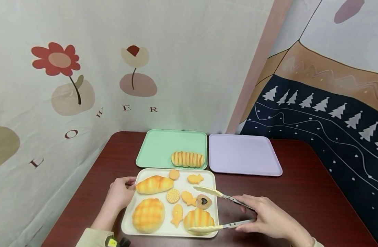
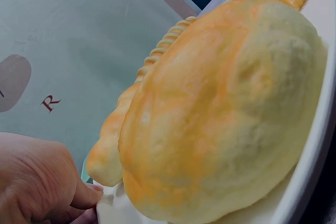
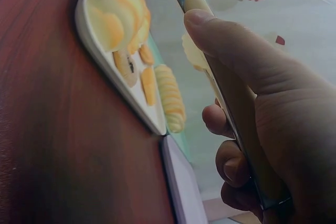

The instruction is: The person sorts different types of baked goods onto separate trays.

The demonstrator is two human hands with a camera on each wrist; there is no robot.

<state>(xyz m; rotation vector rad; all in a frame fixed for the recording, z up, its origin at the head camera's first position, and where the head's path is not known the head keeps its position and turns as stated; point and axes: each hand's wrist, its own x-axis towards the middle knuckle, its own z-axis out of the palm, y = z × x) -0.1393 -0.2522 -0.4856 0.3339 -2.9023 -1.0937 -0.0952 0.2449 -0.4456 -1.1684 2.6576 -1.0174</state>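
Observation:
My left hand (image 1: pixel 119 193) pinches the left rim of a white tray (image 1: pixel 169 219), thumb on top in the left wrist view. In my right hand (image 1: pixel 266 216) is a pair of tongs (image 1: pixel 209 190), its cream tips spread wide over the tray's right side. The lower tip lies across a croissant-shaped bread (image 1: pixel 198 216); the upper is above the cookies. Also on the tray are a round bun (image 1: pixel 148 215), a long bread (image 1: pixel 155 184), a heart-centred cookie (image 1: pixel 204 201), a round biscuit (image 1: pixel 173 196) and fish-shaped cookies (image 1: pixel 177 214). No food is between the tips.
Behind the white tray stands a green tray (image 1: pixel 158 147) with a ridged bread roll (image 1: pixel 187 159) near its front right corner. A purple tray (image 1: pixel 242 154) lies to its right. All rest on a dark red table (image 1: pixel 300 181), with a printed cloth (image 1: pixel 192 68) hanging behind.

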